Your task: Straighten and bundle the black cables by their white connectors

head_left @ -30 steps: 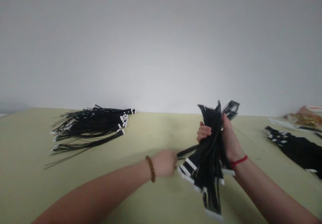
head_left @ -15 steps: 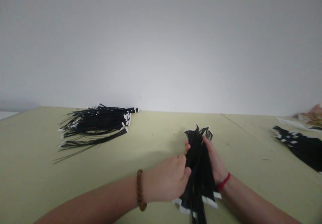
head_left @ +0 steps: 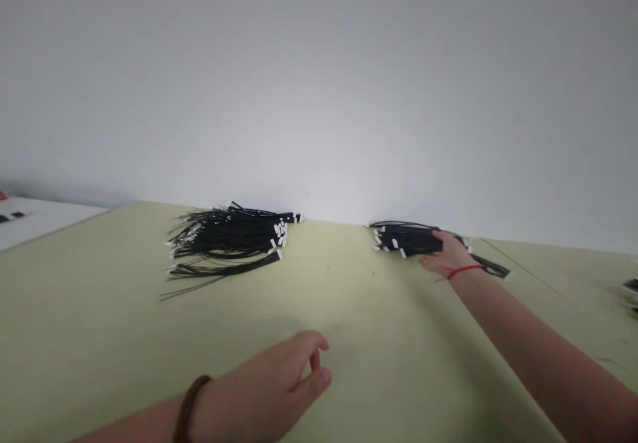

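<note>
Now | right hand [head_left: 447,257] far out, fingers closed on bundle [head_left: 409,239] lying crosswise, right of centre | left hand [head_left: 279,380] empty, loosely curled, bottom centre

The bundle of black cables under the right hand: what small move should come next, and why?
Probably the right hand should let go and draw back. The bundle of black cables seems to lie flat on the yellow-green table near the wall, apart from the larger cable pile, with the fingers closed around it. The left hand is empty and half open.
</note>
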Demonstrator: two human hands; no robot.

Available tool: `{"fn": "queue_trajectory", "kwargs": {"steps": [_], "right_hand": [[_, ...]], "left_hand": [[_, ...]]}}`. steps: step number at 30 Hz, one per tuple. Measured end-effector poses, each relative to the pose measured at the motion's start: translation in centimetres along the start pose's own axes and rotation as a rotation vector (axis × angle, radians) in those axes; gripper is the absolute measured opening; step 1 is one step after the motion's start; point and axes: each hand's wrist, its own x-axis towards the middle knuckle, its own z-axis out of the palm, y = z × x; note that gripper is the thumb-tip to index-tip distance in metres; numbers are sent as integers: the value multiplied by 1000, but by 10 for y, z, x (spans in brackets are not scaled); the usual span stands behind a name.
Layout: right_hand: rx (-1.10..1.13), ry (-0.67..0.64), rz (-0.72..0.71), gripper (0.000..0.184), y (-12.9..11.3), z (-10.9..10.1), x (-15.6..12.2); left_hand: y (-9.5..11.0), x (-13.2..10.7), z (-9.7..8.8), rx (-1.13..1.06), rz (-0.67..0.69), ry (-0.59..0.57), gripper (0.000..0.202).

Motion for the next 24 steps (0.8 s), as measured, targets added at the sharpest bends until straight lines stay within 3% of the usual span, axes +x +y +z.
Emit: {"fn": "queue_trajectory", "kwargs": {"steps": [3, 8, 11, 14, 17, 20, 22, 24], "right_hand": [[-31, -61, 48, 28, 28, 23, -21], [-129, -100, -104, 20, 63, 54, -58], [-189, -111, -232, 15, 66, 59, -64], [-210, -117, -322, 14, 65, 60, -65], [-171, -128, -374, 13, 64, 60, -66], [-71, -147, -368, 20, 61, 60, -70], [29, -190, -348, 28, 55, 63, -77], [160, -289, -324, 36, 44, 69, -93]], "left_hand": [[-28, 15, -22, 403, 25, 162, 28], [-91, 61, -62, 570, -99, 422, 38], [-117, 79, -66, 613, -119, 504, 38], [-123, 85, -66, 632, -87, 538, 34], [-102, 75, -82, 660, -96, 671, 38], [-55, 53, -113, 641, -119, 886, 39], [-15, 38, -131, 245, -50, 1040, 29], [21, 29, -141, -345, 134, 999, 23]]}}
